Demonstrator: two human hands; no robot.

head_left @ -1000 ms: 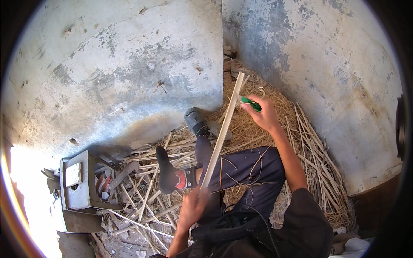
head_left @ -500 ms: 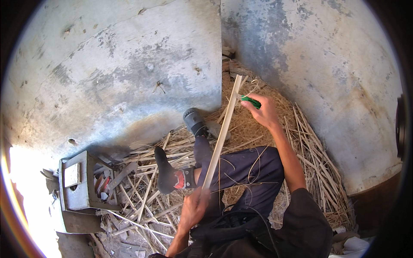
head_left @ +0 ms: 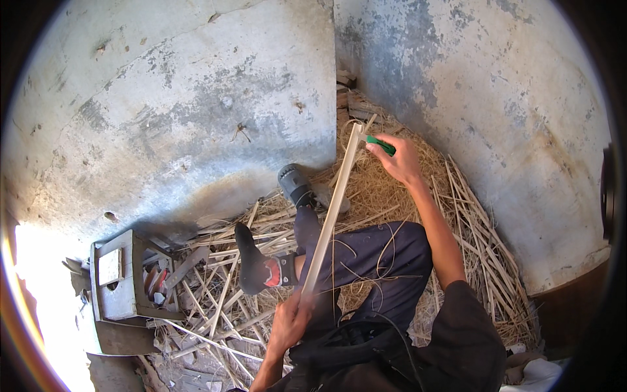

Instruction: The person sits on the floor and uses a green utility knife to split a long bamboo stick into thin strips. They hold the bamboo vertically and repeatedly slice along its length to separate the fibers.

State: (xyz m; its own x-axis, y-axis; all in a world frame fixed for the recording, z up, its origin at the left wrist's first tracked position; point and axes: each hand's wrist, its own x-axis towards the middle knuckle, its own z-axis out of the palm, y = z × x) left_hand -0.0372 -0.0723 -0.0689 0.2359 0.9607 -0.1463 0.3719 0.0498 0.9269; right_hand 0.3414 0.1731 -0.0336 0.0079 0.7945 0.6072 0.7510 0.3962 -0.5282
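Observation:
A long, pale bamboo strip lies slantwise across my raised thigh, its far end pointing away from me. My left hand is closed round the near end, slightly blurred. Near the far end, my right hand grips a green-handled knife. The short blade meets the strip's right edge, though its tip is hard to make out. A thin curled shaving shows by the strip's far end. Loose shavings lie on my dark trousers.
Dry shavings heap up in the corner between two peeling walls. Long split strips pile along the right wall, and more lie scattered at left. A battered wooden stool lies on its side. My feet extend toward the left wall.
The strip has slid a little toward me and to the left with my left hand. My right hand and the knife have shifted slightly up, nearer the strip's far end.

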